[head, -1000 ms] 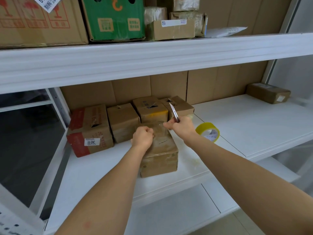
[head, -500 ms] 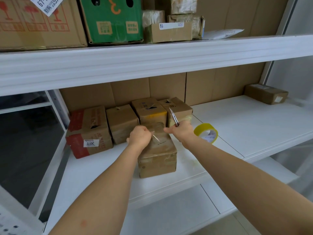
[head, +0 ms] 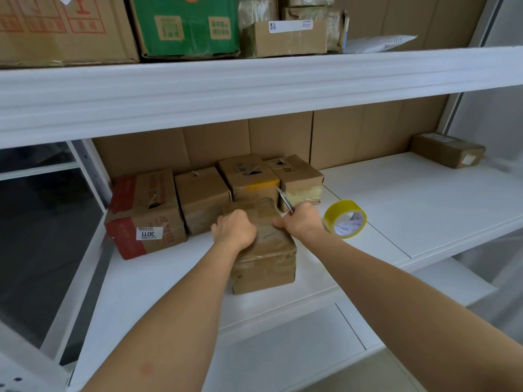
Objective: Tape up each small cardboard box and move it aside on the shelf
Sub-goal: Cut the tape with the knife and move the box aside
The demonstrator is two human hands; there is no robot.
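left hand (head: 236, 229) fisted on box (head: 263, 250); right hand (head: 301, 220) grips blade (head: 284, 201)

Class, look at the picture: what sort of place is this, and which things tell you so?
Probably a parcel storeroom: white shelving, labelled cardboard boxes, and a tape roll.

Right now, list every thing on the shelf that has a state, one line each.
front box: flaps down, clear tape across top, both hands on it
left hand: fist pressed on box top
right hand: grips scissors, on box edge
scissors: blades together, pointing up
tape roll: lying tilted, untouched
four back boxes: in a row, tops torn open
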